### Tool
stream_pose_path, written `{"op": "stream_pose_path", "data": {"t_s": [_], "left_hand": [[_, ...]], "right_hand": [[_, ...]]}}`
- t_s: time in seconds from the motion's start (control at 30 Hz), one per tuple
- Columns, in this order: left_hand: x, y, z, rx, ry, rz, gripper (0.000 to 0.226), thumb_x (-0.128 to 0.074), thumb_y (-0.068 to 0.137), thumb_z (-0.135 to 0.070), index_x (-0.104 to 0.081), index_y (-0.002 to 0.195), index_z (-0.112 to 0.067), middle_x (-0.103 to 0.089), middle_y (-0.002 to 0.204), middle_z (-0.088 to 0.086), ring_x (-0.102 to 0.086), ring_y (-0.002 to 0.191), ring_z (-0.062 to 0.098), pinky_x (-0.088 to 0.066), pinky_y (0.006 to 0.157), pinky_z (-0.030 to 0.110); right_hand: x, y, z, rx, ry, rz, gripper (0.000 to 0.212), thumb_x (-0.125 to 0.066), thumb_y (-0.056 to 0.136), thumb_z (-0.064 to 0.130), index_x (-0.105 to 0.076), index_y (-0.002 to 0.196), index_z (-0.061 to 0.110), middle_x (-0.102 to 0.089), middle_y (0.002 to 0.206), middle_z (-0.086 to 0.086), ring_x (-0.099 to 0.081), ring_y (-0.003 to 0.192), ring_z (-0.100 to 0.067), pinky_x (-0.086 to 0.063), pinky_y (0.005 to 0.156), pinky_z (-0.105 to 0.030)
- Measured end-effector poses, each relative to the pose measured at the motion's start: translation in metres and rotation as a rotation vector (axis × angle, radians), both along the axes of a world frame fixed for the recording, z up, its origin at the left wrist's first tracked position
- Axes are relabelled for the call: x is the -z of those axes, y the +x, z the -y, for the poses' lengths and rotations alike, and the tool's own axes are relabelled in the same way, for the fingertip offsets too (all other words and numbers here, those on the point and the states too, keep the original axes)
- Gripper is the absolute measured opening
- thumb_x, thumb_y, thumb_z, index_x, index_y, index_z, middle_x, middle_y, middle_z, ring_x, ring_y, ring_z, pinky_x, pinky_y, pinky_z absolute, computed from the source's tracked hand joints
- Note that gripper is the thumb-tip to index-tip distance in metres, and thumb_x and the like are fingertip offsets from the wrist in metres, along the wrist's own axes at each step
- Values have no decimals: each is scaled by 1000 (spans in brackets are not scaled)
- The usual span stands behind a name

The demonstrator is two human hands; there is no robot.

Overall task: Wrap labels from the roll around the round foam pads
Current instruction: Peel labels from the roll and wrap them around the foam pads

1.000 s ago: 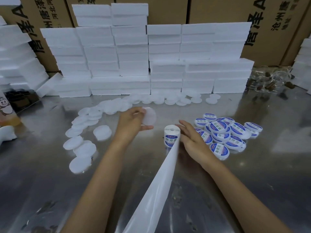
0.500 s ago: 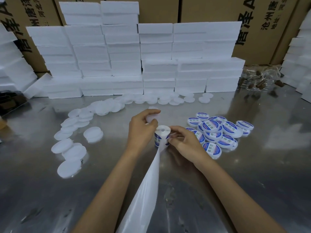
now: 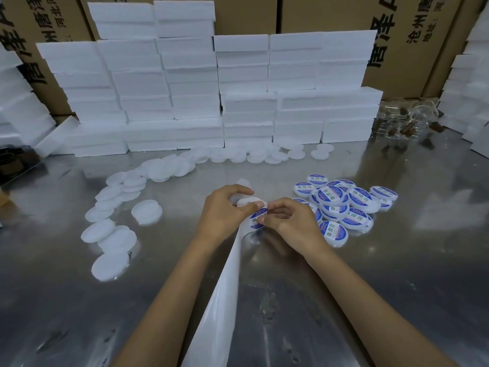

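Foam pad (image 3: 239, 190), carried in from ten o'clock, is now meeting the label roll (image 3: 258, 218); left hand (image 3: 225, 210) gripping both, right hand (image 3: 288, 221) pinching a label free.

Foam pad (image 3: 242, 184): mostly hidden behind my left hand (image 3: 225, 211).
Label roll (image 3: 258, 217): largely covered by both hands; print only partly readable.
Backing strip (image 3: 219, 300): runs off the bottom edge.
Far-right clear items (image 3: 407, 123): blurred, perhaps jars.

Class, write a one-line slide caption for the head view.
Both hands, left hand and right hand, work a label roll over a steel table, between plain foam pads and labelled pads.
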State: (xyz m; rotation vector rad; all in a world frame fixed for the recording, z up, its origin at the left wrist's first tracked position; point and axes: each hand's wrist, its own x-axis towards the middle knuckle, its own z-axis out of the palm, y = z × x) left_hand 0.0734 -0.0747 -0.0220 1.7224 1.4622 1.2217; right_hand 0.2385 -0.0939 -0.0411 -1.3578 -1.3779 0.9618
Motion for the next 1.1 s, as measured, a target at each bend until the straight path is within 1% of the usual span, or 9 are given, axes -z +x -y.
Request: {"op": "stream_pose_path", "data": {"t_s": [0.13,0.23,0.43,0.6,0.7,0.83,0.9,1.0,1.1], "left_hand": [[2,1,-1,3,-6,12,22,-85,77,-29,-79,97,-23,-72,102,-15,-62,93,-10,-47,73,4],[1,1,-2,-10,-26,26,23,-85,77,-30,-78,98,-23,-71,103,-14,-65,92,-3,-51,75,8],[3,2,-3,-46,-24,16,29,-85,77,-31,-76,104,-26,-68,114,-10,-62,91,-5,-47,68,3],[4,2,-2,-21,-26,44,28,-82,80,-23,-75,107,-25,-68,118,-7,-58,79,-21,-45,67,0],[-4,2,3,-10,34,97,28,-60,95,-8,-73,113,-25,-69,124,-3,-59,74,-21,-43,69,0],[-18,-1,9,62,101,281,55,-37,99,5,-60,132,-34,-63,135,-3,-64,109,-1,-53,96,26],[-23,0,11,66,108,324,58,-36,99,6,-56,139,-31,-61,137,0,-62,116,7,-53,99,29],[-29,2,14,82,40,466,56,-37,98,8,-59,137,-26,-65,118,9,-66,107,14,-57,92,27],[-34,3,17,185,-116,670,50,-41,98,4,-65,130,-24,-66,85,4,-66,76,15,-58,92,35]], "right_hand": [[2,-1,-1,99,-14,3,19,-88,72,18,-72,83,19,-74,73,12,-70,70,2,-49,62,-8],[1,-2,0,157,19,24,19,-87,72,20,-68,74,18,-72,68,12,-68,64,2,-45,55,-6],[-12,14,2,9,-23,129,16,-78,75,22,-63,71,18,-67,68,1,-58,60,-3,-46,58,-17],[-29,30,8,-185,-82,-109,16,-67,72,24,-58,59,22,-55,64,3,-51,64,-13,-43,67,-31],[-38,35,9,-236,-58,-333,16,-67,74,22,-56,63,20,-51,68,0,-51,64,-14,-44,63,-28],[-44,28,13,-257,2,-455,13,-70,78,21,-63,68,25,-65,75,-7,-61,66,-19,-51,62,-25],[-44,21,15,-227,37,-437,9,-72,77,23,-64,74,24,-69,74,-9,-63,67,-20,-51,62,-24],[-43,14,16,-187,71,-428,19,-74,78,25,-59,86,15,-71,76,-13,-64,69,-19,-51,63,-24],[-42,10,17,-129,121,-391,18,-75,83,24,-59,84,17,-71,75,-12,-63,67,-17,-51,64,-25]]}}
